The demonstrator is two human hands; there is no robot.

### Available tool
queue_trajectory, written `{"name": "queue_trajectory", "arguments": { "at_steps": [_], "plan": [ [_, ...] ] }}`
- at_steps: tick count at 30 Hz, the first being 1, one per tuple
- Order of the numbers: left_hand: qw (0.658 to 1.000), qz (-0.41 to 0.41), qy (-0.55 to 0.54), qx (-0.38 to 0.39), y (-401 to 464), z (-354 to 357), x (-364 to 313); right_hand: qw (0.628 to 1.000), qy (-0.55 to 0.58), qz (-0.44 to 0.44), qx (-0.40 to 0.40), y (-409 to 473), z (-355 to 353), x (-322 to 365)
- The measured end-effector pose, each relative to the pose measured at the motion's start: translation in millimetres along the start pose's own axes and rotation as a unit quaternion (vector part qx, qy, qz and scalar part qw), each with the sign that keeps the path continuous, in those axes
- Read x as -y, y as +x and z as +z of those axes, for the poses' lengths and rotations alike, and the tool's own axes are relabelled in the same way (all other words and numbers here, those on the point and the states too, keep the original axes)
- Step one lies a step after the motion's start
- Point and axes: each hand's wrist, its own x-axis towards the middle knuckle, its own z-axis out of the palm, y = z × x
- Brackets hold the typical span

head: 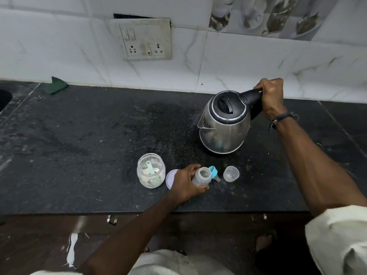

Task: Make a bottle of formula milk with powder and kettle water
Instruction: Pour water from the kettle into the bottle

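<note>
I note the right hand [272,96] wrapped round the black plastic handle of the rounded steel kettle [224,124], at two o'clock on the speckled black stone counter [89,135]. The left hand [185,184] grips the clear, uncapped bottle [201,176] at six o'clock. A translucent powder jar [151,170] stands just beside it, at its nine o'clock.

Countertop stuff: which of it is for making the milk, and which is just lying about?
For the job: kettle, bottle, powder jar with scoop, jar lid, teat ring, bottle cap.

Lying about: green cloth, wall sockets.
</note>
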Motion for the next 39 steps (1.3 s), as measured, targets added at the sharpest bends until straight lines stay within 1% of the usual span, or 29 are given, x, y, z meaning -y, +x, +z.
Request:
{"name": "queue_trajectory", "arguments": {
  "at_steps": [7, 13, 23, 28, 33, 39],
  "plan": [
    [1.0, -0.007, 0.003, -0.001, 1, 1, 2, 0.996, -0.059, -0.031, 0.057, -14, -7, -5],
    [1.0, -0.007, 0.008, 0.002, 3, 1, 7, 0.99, -0.086, -0.058, 0.093, -17, -12, -3],
    [1.0, -0.002, 0.008, 0.003, 4, 1, 9, 0.971, -0.142, -0.114, 0.153, -26, -13, 12],
    [1.0, 0.002, 0.011, 0.005, 4, 1, 8, 0.959, -0.168, -0.126, 0.19, -34, -11, 19],
    [1.0, 0.011, 0.015, 0.002, 3, 0, 6, 0.944, -0.205, -0.157, 0.207, -40, -9, 19],
    [1.0, 0.011, 0.014, 0.006, 3, 0, 7, 0.93, -0.243, -0.176, 0.21, -45, -9, 25]
  ]
}}
